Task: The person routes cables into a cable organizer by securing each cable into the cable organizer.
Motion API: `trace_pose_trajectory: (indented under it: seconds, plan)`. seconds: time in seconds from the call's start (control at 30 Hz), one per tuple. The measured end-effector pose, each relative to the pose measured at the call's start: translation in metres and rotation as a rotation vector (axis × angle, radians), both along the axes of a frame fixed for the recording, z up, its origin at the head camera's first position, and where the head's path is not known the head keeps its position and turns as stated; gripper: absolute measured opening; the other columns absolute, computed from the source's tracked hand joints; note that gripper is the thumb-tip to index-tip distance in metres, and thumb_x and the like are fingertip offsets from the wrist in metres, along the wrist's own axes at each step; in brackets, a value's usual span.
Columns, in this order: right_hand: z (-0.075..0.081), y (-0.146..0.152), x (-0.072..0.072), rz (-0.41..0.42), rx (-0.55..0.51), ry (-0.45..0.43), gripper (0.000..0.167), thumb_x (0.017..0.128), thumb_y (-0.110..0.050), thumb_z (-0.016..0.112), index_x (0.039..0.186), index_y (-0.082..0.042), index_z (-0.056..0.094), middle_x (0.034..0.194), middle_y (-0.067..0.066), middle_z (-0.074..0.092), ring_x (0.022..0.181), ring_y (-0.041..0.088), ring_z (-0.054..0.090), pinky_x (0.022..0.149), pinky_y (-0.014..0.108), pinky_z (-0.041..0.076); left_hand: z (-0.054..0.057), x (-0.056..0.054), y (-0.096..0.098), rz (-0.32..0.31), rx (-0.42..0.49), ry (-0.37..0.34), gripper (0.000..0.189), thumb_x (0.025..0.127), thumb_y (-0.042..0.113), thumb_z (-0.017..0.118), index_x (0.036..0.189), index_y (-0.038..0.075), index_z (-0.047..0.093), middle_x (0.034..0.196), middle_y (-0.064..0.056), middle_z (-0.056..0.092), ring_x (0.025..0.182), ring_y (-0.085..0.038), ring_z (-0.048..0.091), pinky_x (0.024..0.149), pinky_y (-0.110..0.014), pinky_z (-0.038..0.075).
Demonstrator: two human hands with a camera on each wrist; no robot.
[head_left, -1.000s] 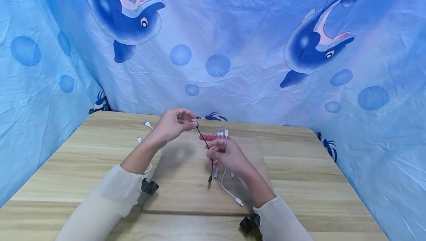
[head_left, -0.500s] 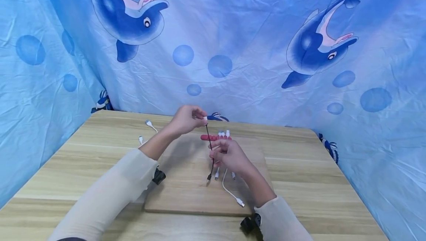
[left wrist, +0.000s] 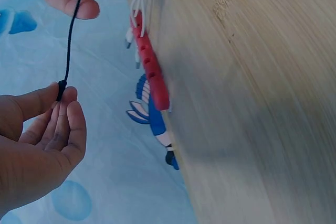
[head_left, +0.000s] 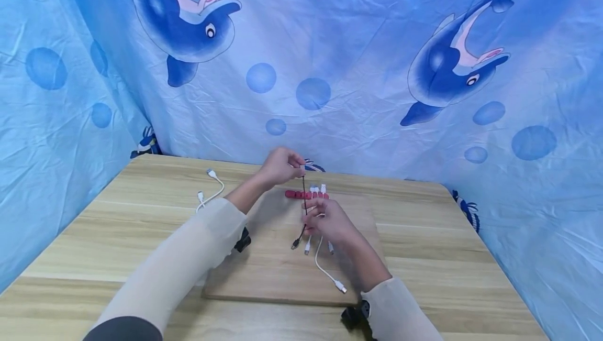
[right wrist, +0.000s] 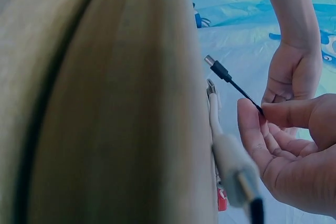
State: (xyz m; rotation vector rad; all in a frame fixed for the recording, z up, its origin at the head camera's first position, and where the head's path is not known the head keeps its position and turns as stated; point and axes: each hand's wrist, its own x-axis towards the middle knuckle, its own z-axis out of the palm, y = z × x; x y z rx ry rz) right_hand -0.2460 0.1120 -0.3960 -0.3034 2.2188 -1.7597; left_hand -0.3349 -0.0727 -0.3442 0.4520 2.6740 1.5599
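A short black charging cable (head_left: 304, 190) hangs stretched between my two hands over the wooden board. My left hand (head_left: 281, 166) pinches the plug at its upper end; in the left wrist view the thumb and fingertips of that hand (left wrist: 44, 135) cover most of this plug. Lower down, my right hand (head_left: 332, 221) pinches the cord between thumb and fingers. The small connector (right wrist: 220, 70) at the cable's lower end sticks out free past the right hand's fingertips. Behind the hands lies a red cable holder (head_left: 293, 194) with white cables (head_left: 323, 189) in its right part.
Under the hands lies a wooden board (head_left: 264, 278) on the wood-grain table (head_left: 433, 257). A white cable (head_left: 220, 186) rests at the table's left. One white cable end (head_left: 339, 285) reaches toward the board's front. A blue dolphin-print curtain (head_left: 301, 32) stands behind.
My left hand has moved right with the plug, bringing the upper cord nearly upright above the right hand. The connector below has swung up a little. The right hand has barely moved.
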Motion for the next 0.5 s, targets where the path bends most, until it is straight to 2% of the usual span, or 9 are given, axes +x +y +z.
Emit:
trace_pose_trajectory:
  seconds: [0.3, 0.5]
  plan:
    - [-0.003, 0.002, -0.003, -0.046, -0.019, -0.011, 0.045, 0.094, 0.016, 0.055, 0.137, 0.007, 0.047, 0.105, 0.028, 0.063, 0.077, 0.025, 0.068, 0.077, 0.042, 0.062, -0.009, -0.009, 0.008, 0.000, -0.017, -0.028, 0.021, 0.086, -0.002, 0.078, 0.107, -0.004, 0.072, 0.100, -0.014, 0.071, 0.088, -0.026, 0.069, 0.075, -0.033, 0.057]
    - [-0.004, 0.005, -0.006, -0.066, 0.010, -0.006, 0.040, 0.094, 0.016, 0.057, 0.132, 0.006, 0.052, 0.103, 0.026, 0.065, 0.076, 0.025, 0.069, 0.075, 0.040, 0.062, -0.014, -0.016, 0.009, -0.013, -0.033, -0.046, 0.023, 0.087, -0.001, 0.077, 0.110, -0.005, 0.072, 0.101, -0.015, 0.072, 0.091, -0.027, 0.069, 0.077, -0.034, 0.058]
